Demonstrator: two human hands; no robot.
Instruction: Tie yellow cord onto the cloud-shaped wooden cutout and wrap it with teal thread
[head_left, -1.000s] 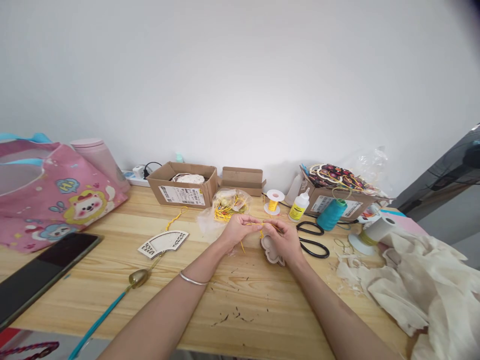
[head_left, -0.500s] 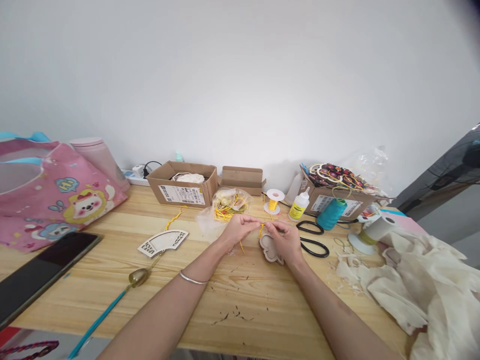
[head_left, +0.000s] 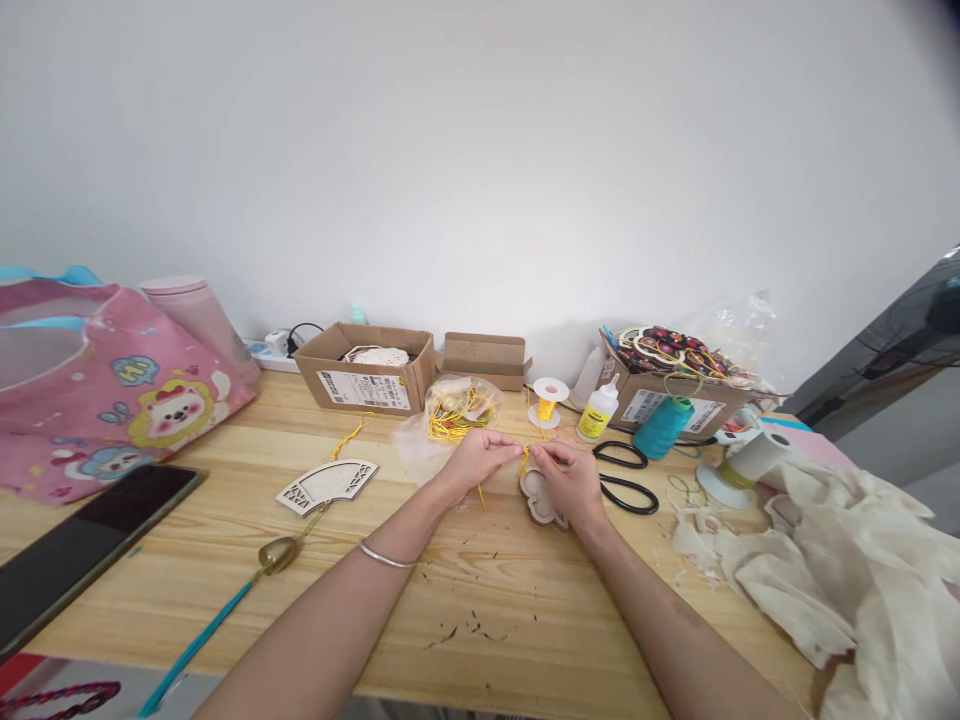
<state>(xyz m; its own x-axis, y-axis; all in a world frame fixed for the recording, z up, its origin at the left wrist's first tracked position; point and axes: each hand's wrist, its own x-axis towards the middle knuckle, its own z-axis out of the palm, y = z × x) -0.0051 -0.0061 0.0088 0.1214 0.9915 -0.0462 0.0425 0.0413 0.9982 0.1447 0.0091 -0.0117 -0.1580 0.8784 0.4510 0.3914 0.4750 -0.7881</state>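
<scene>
My left hand (head_left: 480,460) and my right hand (head_left: 572,482) meet above the pine tabletop (head_left: 480,600), their fingertips pinching a thin yellow cord (head_left: 524,460). A short end of the cord hangs below my left hand. Under my right hand lies a scalloped wooden cut-out (head_left: 538,505), mostly hidden by the palm. A silver bangle (head_left: 386,556) circles my left wrist.
Behind my hands are a plastic bag of yellow cord (head_left: 457,410), a yellow spool (head_left: 547,403) and a glue bottle (head_left: 598,410). Black scissors (head_left: 626,480) lie to the right, beside crumpled cloth (head_left: 832,570). A fretwork fan-shaped piece (head_left: 327,486) and a phone (head_left: 90,550) lie left.
My hands have drawn slightly closer together around the yellow cord. The wooden cut-out stays under my right hand, and the things around it have not visibly moved.
</scene>
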